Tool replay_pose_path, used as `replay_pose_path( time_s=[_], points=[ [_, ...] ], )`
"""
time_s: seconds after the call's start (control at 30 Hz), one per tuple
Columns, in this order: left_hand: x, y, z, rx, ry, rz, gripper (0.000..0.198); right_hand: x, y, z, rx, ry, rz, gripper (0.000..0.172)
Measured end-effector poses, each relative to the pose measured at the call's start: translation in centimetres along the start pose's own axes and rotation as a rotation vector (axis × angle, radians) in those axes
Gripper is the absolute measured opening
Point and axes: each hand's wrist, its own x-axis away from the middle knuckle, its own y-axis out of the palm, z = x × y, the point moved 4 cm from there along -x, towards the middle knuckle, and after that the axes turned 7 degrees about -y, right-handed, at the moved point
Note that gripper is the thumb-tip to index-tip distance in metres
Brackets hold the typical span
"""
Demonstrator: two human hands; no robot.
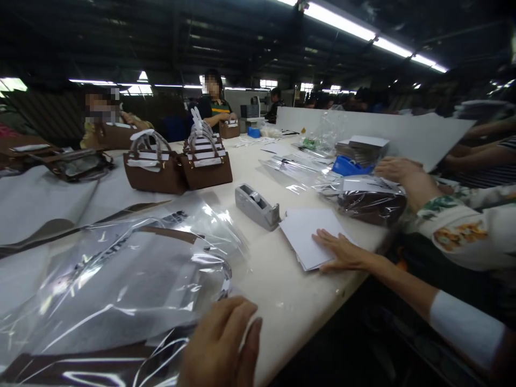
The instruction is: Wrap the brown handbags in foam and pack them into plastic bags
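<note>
My left hand [220, 346] is at the bottom of the view, fingers together and curled over the near edge of a clear plastic bag [121, 279]. The bag holds a brown handbag wrapped in white paper. My right hand [342, 251] lies flat with its fingers stretched out on a small stack of white paper sheets [306, 228] near the table's edge. A grey tape dispenser [257, 206] stands just left of the sheets.
Two brown handbags [177, 164] with striped wrapping stand mid-table. To the right, a co-worker's hand [397, 169] rests on a bagged brown item [371, 204]. Beyond are clear bags, a blue object [349, 165], a white board [403, 134] and seated people.
</note>
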Motion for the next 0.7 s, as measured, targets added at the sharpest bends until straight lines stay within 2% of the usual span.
replay_pose_path(
  time_s=[0.03, 0.1, 0.17, 0.23, 0.3, 0.4, 0.53, 0.63, 0.7],
  points=[
    [-0.3, 2.1, 0.4, 0.139, -0.095, -0.098, 0.015, 0.3, 0.5, 0.3, -0.003, -0.016, -0.002, 0.083],
    [-0.8, 7.1, 0.4, 0.424, -0.385, -0.317, 0.016, 0.7, 1.2, -0.1, 0.004, -0.065, 0.044, 0.072],
    [-1.3, 12.1, 0.0, 0.648, -0.685, -0.473, 0.021, 1.0, 1.5, -0.8, 0.022, -0.123, 0.118, 0.070],
    [-2.2, 16.0, -0.5, 0.749, -0.842, -0.502, 0.030, 1.3, 1.7, -1.3, 0.033, -0.182, 0.173, 0.068],
    [-3.8, 18.6, -0.8, 0.784, -0.891, -0.457, 0.037, 1.6, 1.8, -1.5, 0.023, -0.216, 0.185, 0.059],
    [-6.5, 20.7, -1.4, 0.831, -0.920, -0.355, 0.035, 1.9, 1.8, -1.7, -0.016, -0.240, 0.203, 0.045],
    [-10.1, 22.1, -2.5, 0.893, -0.928, -0.235, 0.025, 1.9, 1.3, -2.5, -0.033, -0.330, 0.284, 0.033],
    [-11.6, 22.1, -2.7, 0.960, -0.943, -0.160, 0.019, 2.1, -0.1, -4.2, 0.060, -0.505, 0.427, 0.030],
    [-11.3, 21.0, -2.1, 1.006, -0.966, -0.134, 0.019, 2.7, -1.3, -5.3, 0.111, -0.553, 0.531, 0.033]
  ],
)
